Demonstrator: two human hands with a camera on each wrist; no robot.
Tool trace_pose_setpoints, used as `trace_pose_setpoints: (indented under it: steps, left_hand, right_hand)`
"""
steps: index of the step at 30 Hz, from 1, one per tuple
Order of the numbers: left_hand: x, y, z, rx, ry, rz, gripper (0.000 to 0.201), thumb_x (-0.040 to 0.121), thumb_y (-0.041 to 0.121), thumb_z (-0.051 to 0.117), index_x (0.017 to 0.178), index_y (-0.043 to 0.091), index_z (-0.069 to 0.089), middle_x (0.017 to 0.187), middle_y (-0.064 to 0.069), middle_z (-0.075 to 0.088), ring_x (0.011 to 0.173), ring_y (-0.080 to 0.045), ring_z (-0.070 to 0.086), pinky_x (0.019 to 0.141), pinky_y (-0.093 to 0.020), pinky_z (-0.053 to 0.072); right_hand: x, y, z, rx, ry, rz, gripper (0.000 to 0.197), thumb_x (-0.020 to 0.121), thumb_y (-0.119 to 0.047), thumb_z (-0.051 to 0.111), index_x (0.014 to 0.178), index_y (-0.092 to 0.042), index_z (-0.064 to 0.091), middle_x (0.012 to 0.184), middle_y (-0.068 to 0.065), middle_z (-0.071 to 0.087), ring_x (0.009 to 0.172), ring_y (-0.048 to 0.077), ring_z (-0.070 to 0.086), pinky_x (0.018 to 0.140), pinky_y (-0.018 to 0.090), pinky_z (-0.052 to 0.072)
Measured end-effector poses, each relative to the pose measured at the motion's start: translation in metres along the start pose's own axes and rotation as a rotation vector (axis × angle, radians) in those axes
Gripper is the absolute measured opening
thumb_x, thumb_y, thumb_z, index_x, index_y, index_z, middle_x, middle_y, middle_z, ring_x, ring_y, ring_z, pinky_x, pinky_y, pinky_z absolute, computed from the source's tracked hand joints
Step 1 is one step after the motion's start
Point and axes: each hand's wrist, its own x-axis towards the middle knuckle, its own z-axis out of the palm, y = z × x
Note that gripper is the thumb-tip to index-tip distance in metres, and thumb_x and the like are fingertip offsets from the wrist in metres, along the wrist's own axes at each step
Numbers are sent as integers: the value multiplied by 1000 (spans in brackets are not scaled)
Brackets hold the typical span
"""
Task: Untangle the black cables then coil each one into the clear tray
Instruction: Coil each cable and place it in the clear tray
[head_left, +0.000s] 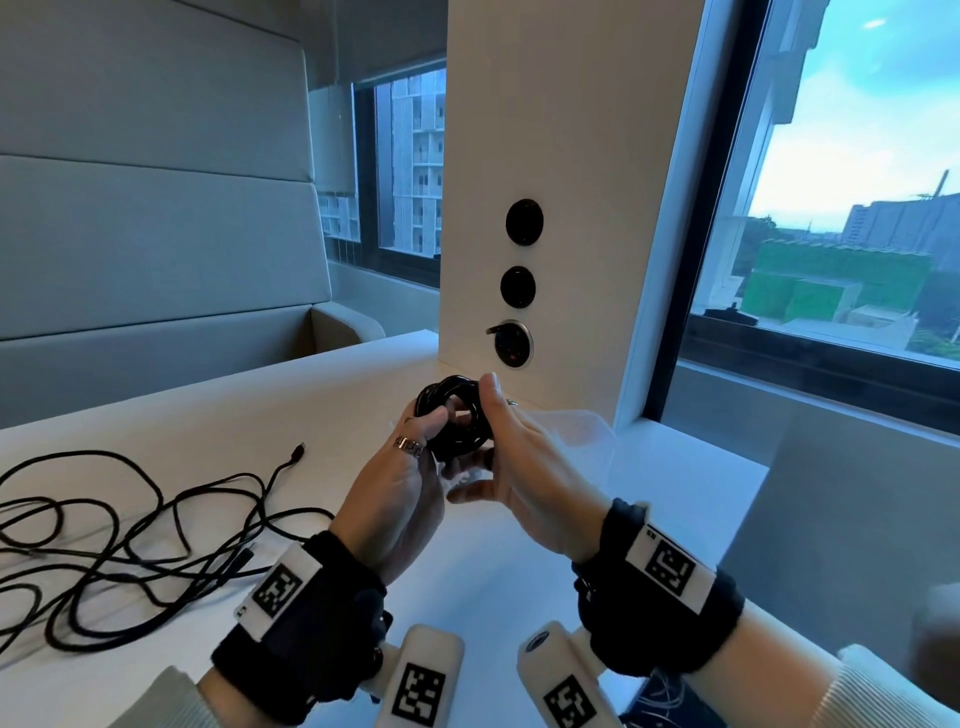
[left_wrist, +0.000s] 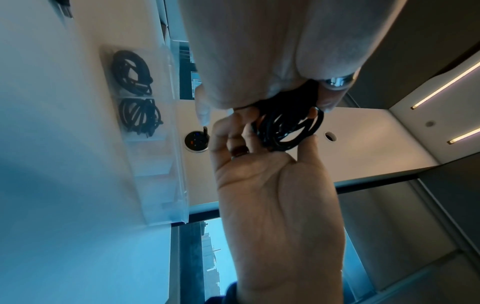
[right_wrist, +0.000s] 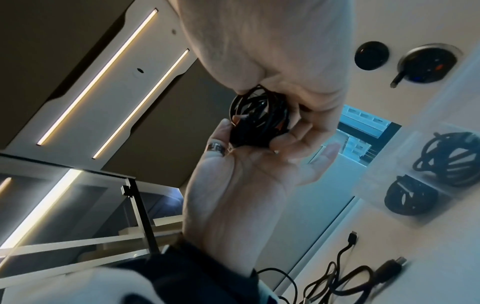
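A small coiled black cable (head_left: 456, 422) is held up above the white table (head_left: 291, 410) by both hands. My left hand (head_left: 415, 452) grips its left side, thumb across the hole. The fingers and thumb of my right hand (head_left: 501, 436) pinch the right side. The left wrist view shows the coil (left_wrist: 288, 127) between the two hands. A loose tangle of black cables (head_left: 130, 545) lies on the table to the left. The clear tray (head_left: 592, 431) sits behind my right hand, mostly hidden. Two coiled cables (left_wrist: 132, 72) (left_wrist: 140, 117) lie in separate compartments of the tray (left_wrist: 176, 164).
A white pillar (head_left: 571, 208) with round black sockets (head_left: 518, 287) rises just behind the hands. A window (head_left: 831, 208) is at the right and a padded bench (head_left: 156, 260) at the left. One free cable plug (head_left: 298, 451) points toward the hands.
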Motion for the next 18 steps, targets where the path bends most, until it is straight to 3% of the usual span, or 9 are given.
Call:
trace_pose_setpoints:
  steps: [3,6,8,11,13,15,18]
  left_hand:
    - [-1,2,3,62,-34,-5,23,87,28,43,103,23,58,106,-2,65,98,-22,59,93,-48,41]
    - [0,3,3,140,-32,-20,35,87,33,43,118,22,51,122,1,62,117,-18,55,104,-44,36]
    - [-1,1,2,249,-41,-67,44,84,41,46,125,27,43,130,1,57,124,-20,50,105,-49,36]
    - [-1,4,1,304,-40,-134,49,84,40,55,127,26,36,128,-7,58,114,-27,58,86,-40,52]
    - [0,9,-2,284,-10,-132,57,80,29,65,127,18,36,119,-16,62,100,-29,65,70,-35,56]
    - [0,15,-3,289,-21,-157,60,72,12,74,123,8,43,105,-22,66,85,-27,68,64,-30,55]
    - [-4,24,0,239,-111,-273,31,65,-1,70,95,1,63,90,-19,65,75,-20,65,62,-24,53]
  right_hand:
    - [3,0,-2,68,20,-10,51,95,-49,35,116,-7,56,81,1,63,60,12,58,61,29,49]
    - [7,-1,-6,77,20,-40,45,94,-46,38,115,-9,55,90,5,62,67,13,57,62,26,45]
    - [7,-4,-10,43,-14,-74,36,96,-42,36,107,-15,57,89,2,63,67,12,58,61,23,45]
    - [8,-11,-16,-105,-14,-132,29,99,-35,34,99,-17,56,85,-5,63,65,11,61,56,23,47]
    - [7,-19,-19,-252,-23,-178,28,100,-31,34,99,-12,54,83,-3,60,57,8,58,49,20,44]
    - [4,-28,-21,-474,-43,-241,29,101,-26,35,99,-5,54,79,-4,58,48,-1,52,46,12,39]
    - [2,-30,-19,-816,-130,-315,23,100,-22,38,89,-12,55,73,-8,54,51,-7,51,53,9,38]
